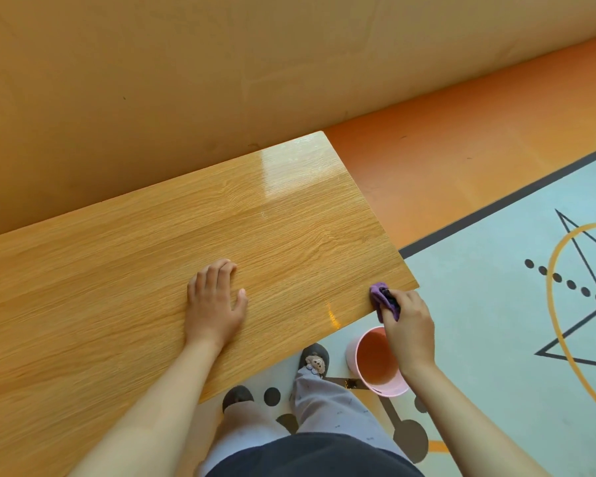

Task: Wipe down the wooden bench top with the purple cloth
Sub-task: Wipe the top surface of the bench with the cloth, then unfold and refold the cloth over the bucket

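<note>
The wooden bench top (152,263) fills the left and middle of the view, glossy with light grain, its right end cut off at a corner. My left hand (215,301) rests flat on the top, fingers slightly apart, holding nothing. My right hand (408,325) grips the bunched purple cloth (381,296) and presses it against the bench's front edge, close to the near right corner. Most of the cloth is hidden inside the fingers.
A pink bucket (353,349) with liquid in it stands on the floor just below my right hand, beside my slippered feet (313,359). An orange wall (186,80) runs behind the bench. Orange floor and a pale patterned mat (496,321) lie to the right.
</note>
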A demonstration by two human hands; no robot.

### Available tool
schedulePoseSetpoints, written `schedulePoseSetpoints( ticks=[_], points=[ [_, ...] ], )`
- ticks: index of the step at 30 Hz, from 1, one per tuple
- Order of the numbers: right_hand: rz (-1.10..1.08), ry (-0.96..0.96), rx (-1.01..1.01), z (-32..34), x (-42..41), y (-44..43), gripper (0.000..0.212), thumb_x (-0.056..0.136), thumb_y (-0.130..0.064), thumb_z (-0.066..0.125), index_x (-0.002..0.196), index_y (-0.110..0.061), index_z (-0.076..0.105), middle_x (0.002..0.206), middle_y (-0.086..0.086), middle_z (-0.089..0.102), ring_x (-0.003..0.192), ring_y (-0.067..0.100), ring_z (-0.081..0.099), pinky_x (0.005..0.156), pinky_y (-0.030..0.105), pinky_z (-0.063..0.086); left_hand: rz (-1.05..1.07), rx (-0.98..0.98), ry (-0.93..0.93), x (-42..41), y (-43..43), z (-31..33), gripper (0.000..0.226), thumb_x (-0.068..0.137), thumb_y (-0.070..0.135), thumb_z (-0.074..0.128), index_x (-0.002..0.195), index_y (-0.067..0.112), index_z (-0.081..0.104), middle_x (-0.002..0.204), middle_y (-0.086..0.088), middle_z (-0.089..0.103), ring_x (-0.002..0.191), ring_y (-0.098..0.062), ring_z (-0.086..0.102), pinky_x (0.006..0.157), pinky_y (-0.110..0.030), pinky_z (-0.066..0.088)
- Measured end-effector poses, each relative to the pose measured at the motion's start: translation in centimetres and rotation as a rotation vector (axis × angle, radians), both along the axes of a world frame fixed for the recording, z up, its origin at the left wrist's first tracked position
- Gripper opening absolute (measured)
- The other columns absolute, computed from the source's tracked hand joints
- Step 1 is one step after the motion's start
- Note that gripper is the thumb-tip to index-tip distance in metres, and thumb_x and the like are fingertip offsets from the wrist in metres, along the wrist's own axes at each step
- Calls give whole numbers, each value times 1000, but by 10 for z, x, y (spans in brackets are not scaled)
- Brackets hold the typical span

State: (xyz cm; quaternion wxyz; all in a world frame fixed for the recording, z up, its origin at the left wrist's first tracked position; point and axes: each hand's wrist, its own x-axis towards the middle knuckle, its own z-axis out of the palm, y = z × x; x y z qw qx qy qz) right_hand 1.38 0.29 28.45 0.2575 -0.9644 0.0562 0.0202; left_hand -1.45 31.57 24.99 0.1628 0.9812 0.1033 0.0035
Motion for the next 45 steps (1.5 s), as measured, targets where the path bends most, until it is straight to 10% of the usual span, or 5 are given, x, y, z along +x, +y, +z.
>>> schedulePoseSetpoints(
  ticks=[25,32,45],
  points=[
    [505,241,20,14,-132,204,18,86,-28,61,100,-17,66,94,2,59,90,19,53,72,33,46,-38,-208,106,-202,59,30,31,92,25,54,122,26,53,127,15,45,120,-1,36,102,-20,30],
    [314,597,405,45,-140,157,13,77,-21,69,90,-24,67,84,1,67,77,12,62,60,20,50,-52,-316,2,-188,59,54,21,90,21,56,111,27,58,111,19,48,109,2,38,96,-21,33],
    [-117,326,932,93,-178,39,32,68,-42,76,98,-33,66,89,-14,66,90,11,65,71,23,53,-334,-615,112,-153,-54,142,39,91,41,55,128,41,42,119,24,47,110,7,45,84,-3,30]
  ],
)
